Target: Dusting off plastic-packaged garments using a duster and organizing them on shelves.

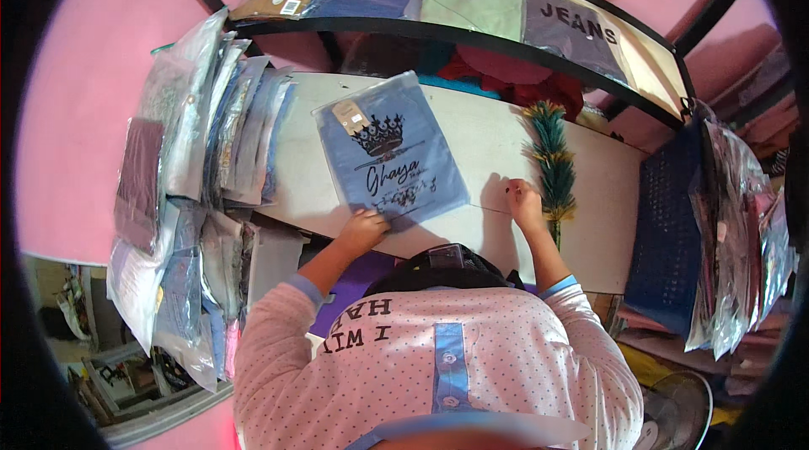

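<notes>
Packet point(403, 165) beyond the left hand point(362, 230) seems best steadied flat; left grip unclear, right hand point(525, 203) curled closed.

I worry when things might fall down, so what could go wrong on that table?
The left hand is at the near end of the blue packet, so a tug might slide it off the front of the table. The right hand is close to the leafy green decoration and could knock it. The crowded bagged clothes at the left might slip.
</notes>
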`<state>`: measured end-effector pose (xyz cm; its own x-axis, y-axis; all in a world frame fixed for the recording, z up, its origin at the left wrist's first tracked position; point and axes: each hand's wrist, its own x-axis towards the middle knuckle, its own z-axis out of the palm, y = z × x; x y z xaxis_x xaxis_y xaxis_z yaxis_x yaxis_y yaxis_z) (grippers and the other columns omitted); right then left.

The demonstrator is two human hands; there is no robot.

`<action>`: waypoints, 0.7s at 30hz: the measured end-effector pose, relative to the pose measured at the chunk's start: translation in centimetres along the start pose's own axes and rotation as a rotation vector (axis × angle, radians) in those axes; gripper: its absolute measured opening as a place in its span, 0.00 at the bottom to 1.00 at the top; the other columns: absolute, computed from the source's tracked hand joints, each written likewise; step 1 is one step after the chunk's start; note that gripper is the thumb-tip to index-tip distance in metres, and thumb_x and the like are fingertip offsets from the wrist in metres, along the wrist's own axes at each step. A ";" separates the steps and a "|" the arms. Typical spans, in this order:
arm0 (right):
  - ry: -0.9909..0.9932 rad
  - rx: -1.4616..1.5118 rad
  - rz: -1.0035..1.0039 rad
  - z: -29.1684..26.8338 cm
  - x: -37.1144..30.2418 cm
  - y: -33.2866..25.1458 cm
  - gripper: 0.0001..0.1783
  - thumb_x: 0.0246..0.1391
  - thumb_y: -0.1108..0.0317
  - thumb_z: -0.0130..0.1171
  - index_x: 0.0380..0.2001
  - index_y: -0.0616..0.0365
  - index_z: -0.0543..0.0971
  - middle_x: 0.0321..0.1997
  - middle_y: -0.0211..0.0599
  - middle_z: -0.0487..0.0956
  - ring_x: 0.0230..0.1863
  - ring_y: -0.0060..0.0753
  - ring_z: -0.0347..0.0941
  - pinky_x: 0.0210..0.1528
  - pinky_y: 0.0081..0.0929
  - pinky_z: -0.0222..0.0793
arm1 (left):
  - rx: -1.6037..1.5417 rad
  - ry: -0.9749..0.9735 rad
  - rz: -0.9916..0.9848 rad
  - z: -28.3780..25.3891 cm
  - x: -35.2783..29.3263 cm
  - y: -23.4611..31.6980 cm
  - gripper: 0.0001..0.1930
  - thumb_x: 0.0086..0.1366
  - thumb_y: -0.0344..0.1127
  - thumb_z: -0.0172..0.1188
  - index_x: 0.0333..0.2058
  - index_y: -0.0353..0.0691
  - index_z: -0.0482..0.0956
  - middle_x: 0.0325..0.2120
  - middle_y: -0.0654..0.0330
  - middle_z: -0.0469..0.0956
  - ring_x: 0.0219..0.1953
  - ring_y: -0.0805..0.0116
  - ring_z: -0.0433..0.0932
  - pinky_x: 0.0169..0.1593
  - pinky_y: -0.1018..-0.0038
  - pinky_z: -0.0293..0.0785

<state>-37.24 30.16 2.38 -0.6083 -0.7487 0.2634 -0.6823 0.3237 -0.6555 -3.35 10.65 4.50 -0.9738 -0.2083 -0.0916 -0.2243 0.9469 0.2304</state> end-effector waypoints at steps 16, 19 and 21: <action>-0.234 0.336 0.299 15.0 9.6 -7.4 0.23 0.44 0.62 0.61 0.44 0.61 0.74 0.37 0.51 0.78 0.40 0.49 0.76 0.43 0.36 0.70 | -0.782 0.638 -0.949 7.1 -0.4 -11.3 0.27 0.48 0.43 0.67 0.42 0.32 0.69 0.33 0.50 0.78 0.37 0.58 0.78 0.41 0.68 0.72; -0.284 0.376 0.038 14.6 9.5 -9.3 0.24 0.42 0.68 0.61 0.46 0.59 0.73 0.36 0.52 0.78 0.38 0.51 0.75 0.40 0.37 0.70 | -1.185 0.703 -0.835 5.8 0.8 -10.1 0.22 0.53 0.32 0.62 0.46 0.32 0.67 0.38 0.56 0.75 0.41 0.65 0.74 0.46 0.71 0.69; -0.273 0.388 -0.148 13.3 8.6 -12.1 0.24 0.41 0.74 0.59 0.46 0.58 0.73 0.33 0.52 0.76 0.34 0.51 0.74 0.36 0.38 0.69 | -1.368 0.659 -0.792 3.2 0.8 -8.3 0.23 0.56 0.25 0.58 0.51 0.31 0.65 0.42 0.58 0.74 0.44 0.68 0.72 0.49 0.71 0.67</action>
<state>-28.78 12.13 3.17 -0.3524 -0.9114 0.2127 -0.5208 0.0022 -0.8537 -2.19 3.38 -0.61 -0.3881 -0.8781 -0.2797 -0.1487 -0.2398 0.9594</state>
